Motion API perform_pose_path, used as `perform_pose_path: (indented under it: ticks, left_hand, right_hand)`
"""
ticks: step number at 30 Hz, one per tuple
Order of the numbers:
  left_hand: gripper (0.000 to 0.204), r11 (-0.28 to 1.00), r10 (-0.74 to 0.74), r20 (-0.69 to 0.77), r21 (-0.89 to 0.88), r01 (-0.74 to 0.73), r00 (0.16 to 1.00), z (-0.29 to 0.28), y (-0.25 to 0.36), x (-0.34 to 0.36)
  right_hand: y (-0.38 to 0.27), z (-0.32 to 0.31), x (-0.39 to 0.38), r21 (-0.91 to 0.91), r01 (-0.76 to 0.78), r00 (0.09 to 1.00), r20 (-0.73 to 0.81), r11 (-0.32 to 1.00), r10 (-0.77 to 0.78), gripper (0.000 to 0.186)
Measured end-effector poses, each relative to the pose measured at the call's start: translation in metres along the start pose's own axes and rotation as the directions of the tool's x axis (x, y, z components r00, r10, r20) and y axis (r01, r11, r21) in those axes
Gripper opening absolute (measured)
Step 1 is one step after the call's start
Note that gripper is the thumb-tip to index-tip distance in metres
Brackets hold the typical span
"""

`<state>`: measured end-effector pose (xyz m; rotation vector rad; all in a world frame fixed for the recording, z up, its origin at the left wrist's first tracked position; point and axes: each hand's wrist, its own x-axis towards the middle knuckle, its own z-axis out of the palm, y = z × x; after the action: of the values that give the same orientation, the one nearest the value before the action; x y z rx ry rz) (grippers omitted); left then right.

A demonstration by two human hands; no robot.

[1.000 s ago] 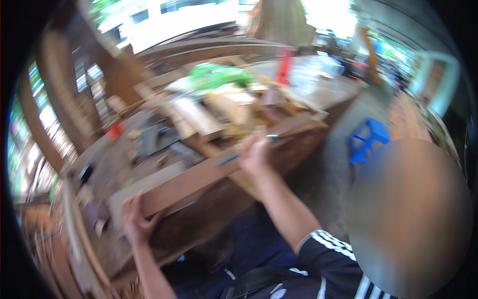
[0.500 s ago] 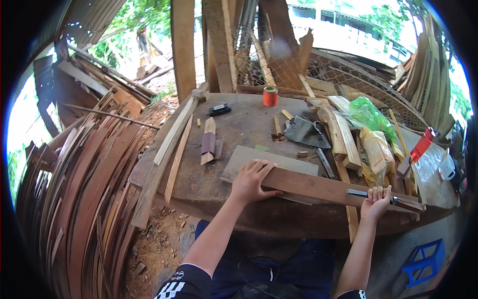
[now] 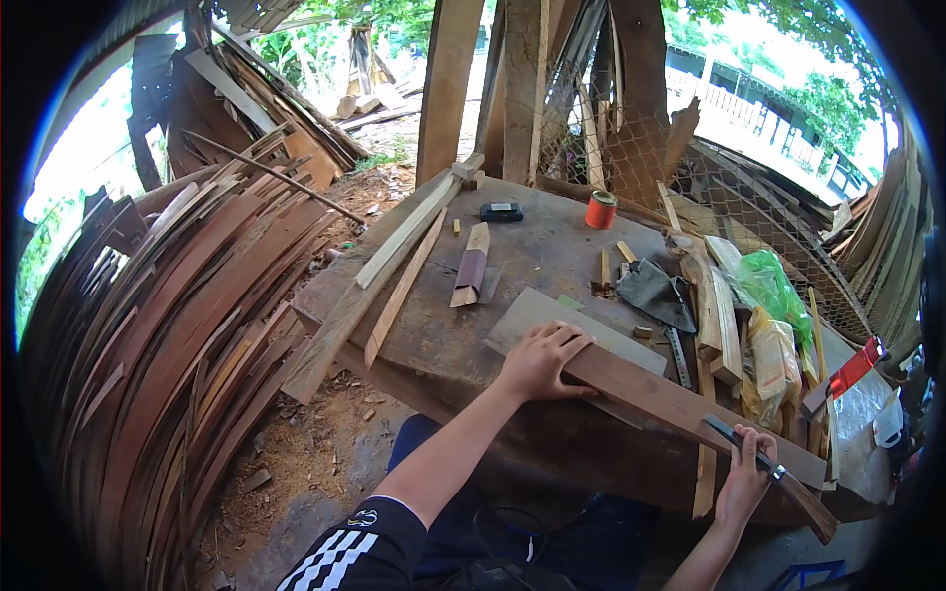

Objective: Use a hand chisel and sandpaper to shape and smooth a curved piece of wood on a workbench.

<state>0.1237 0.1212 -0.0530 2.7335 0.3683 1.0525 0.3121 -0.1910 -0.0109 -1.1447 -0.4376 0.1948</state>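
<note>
A long brown wooden board (image 3: 645, 389) lies slanting along the near edge of the worktable. My left hand (image 3: 547, 362) is wrapped over its left end, thumb on the near side. In my right hand (image 3: 749, 473) is a chisel (image 3: 808, 507), held around its metal shank; the flat blade reaches up-left over the board, and the wooden handle points down-right past the table edge. Under the left end of the board is a flat greyish plank (image 3: 527, 313). Part of the board's near side is hidden behind my left hand.
The worktable (image 3: 424, 320) also carries a sandpaper-wrapped wood block (image 3: 473, 268), a black device (image 3: 501, 212), an orange can (image 3: 601, 210), a dark cloth (image 3: 655, 295), wood strips, plastic bags (image 3: 774, 286) and a red-handled tool (image 3: 855, 367). Stacked boards (image 3: 177, 374) stand on the left.
The chisel has lifted off the board's right end and turned, its handle now pointing down toward me. My left hand stays on the board. The view has swung leftward and tilted.
</note>
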Motion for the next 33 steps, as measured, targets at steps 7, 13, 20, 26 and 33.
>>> perform_pose_path:
  ticks: [7,13,20,26,33]
  left_hand:
    - [0.073,1.000,-0.001,-0.008,0.012,0.001,1.000,-0.003,0.002,-0.002]
    - [0.073,1.000,-0.027,0.029,-0.009,0.027,0.999,-0.005,0.007,-0.004]
    - [0.071,0.995,0.044,0.005,-0.085,-0.044,0.999,-0.003,-0.009,0.000]
    - [0.077,0.988,-0.084,-0.056,-0.131,0.076,0.995,-0.012,-0.015,-0.009]
    - [0.082,0.967,-0.154,-0.035,-0.211,0.144,0.987,-0.006,-0.010,-0.010]
  right_hand:
    - [-0.008,-0.033,0.003,-0.162,-0.043,0.998,0.048,0.986,0.051,0.015]
    - [0.001,-0.037,0.002,-0.130,-0.038,0.995,0.086,0.991,0.049,0.014]
    - [0.036,0.045,0.005,-0.111,-0.116,0.976,0.171,0.987,0.134,0.013]
    - [0.008,-0.013,0.019,-0.224,-0.089,0.975,0.178,0.971,0.130,0.012]
    - [0.044,0.029,0.009,0.008,-0.171,0.932,0.325,0.985,0.159,0.013]
